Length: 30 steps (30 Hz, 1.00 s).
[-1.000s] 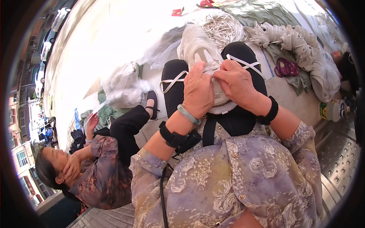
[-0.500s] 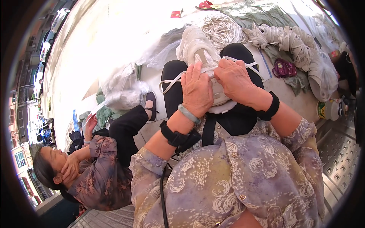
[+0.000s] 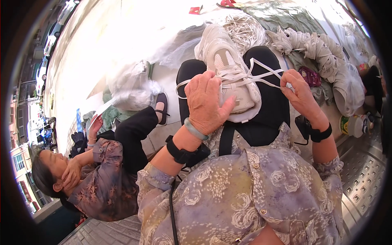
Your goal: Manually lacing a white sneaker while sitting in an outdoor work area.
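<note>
Across my thighs lies a light beige sneaker (image 3: 223,59) with white laces (image 3: 234,76) threaded over its middle. My left hand (image 3: 204,100) rests against the sneaker's left side, thumb stretched out across the nearer part. Its fingertips are partly hidden at the laces. Out to the right of the sneaker, my right hand (image 3: 300,92) pinches the white laces, pulling a stretch of them sideways above my right knee. A lace loop sticks out to the left, partly behind my left hand.
Beyond my knees lies a bundle of white laces (image 3: 245,30), with a long row of beige shoes (image 3: 326,51) to its right. A purple item (image 3: 309,76) lies nearby. At left a person (image 3: 104,175) sits close, beside plastic bags (image 3: 130,87). A labelled tub (image 3: 352,125) stands right.
My right hand has moved from the sneaker out to the right, drawing the laces with it. My left hand has shifted slightly nearer me, and its thumb has spread.
</note>
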Each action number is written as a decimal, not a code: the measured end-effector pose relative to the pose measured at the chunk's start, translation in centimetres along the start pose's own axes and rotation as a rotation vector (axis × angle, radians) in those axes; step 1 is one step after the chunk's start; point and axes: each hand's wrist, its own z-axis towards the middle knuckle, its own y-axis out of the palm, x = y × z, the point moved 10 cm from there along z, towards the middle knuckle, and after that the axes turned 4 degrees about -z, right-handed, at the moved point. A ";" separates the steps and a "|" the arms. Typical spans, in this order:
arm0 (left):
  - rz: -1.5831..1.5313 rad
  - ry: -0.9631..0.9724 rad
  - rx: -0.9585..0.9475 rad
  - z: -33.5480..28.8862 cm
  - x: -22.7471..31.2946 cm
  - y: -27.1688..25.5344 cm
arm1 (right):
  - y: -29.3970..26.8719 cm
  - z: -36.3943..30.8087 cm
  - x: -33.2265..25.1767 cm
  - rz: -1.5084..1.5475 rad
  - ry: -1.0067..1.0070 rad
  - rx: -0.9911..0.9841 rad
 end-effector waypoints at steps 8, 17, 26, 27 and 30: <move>-0.039 -0.236 -0.118 -2.5 -3.1 1.4 | 4.5 3.6 -5.3 0.043 -0.222 0.082; -0.115 -0.331 -0.047 -2.8 -5.1 1.8 | 6.6 3.9 -3.1 0.109 -0.055 -0.023; -0.110 -0.306 -0.005 -2.8 -4.6 1.9 | 6.8 4.2 -2.5 0.005 0.000 -0.019; -0.109 -0.304 -0.006 -2.9 -4.6 2.0 | 7.0 4.3 -2.4 -0.016 0.014 -0.030; -0.090 -0.321 0.000 -3.1 -4.7 1.7 | 7.3 4.5 -2.6 -0.042 0.016 -0.053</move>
